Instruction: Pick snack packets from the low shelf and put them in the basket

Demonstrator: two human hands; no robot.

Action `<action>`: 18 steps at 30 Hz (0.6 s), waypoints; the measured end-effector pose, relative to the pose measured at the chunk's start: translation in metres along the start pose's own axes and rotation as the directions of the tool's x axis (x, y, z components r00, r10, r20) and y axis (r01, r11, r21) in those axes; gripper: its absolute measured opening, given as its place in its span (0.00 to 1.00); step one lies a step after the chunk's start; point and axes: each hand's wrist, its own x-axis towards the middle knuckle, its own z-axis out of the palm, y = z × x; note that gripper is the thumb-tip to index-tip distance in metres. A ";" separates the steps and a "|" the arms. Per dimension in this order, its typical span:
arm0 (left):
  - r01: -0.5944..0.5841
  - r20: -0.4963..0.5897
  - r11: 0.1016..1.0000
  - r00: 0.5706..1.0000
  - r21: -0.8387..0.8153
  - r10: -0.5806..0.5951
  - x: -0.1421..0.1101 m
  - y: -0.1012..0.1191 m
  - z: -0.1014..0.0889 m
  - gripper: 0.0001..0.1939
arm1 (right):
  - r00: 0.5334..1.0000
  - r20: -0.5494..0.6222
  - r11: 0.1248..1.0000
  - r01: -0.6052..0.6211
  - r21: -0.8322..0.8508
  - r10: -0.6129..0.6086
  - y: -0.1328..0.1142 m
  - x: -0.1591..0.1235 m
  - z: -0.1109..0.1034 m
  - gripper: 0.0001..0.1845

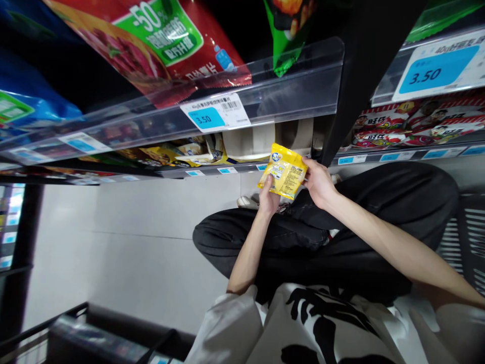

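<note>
A small yellow snack packet [287, 172] with printed text is held between both hands, just in front of the lowest shelf's edge. My left hand [269, 198] grips its lower left corner, thumb on the printed face. At the packet's right side, my right hand [317, 181] pinches the upper edge; some of its fingers are hidden behind. Right behind the packet stand pale open cartons [250, 141] on the bottom shelf, and yellow snack bags [182, 154] lie to their left.
Above hangs a shelf with a clear plastic lip [295, 96], a 3.50 price tag [215, 114] and a red chip bag [212, 45]. Red-and-white packets [420, 121] fill the right bay. A dark slatted basket [454, 242] is at right, a black rack [91, 338] at lower left.
</note>
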 end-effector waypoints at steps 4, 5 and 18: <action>-0.002 -0.016 1.000 1.000 0.022 0.002 -0.001 0.001 0.002 0.31 | 1.000 -0.009 1.000 -0.012 0.007 0.012 -0.001 -0.001 0.002 0.23; -0.005 -0.015 1.000 1.000 0.021 0.005 -0.001 0.002 0.002 0.32 | 1.000 -0.005 1.000 -0.011 0.002 0.011 -0.001 0.000 0.001 0.23; -0.059 0.029 0.998 0.998 0.038 0.058 0.001 -0.002 -0.004 0.33 | 1.000 -0.002 0.999 -0.030 0.018 0.030 0.001 0.001 0.001 0.22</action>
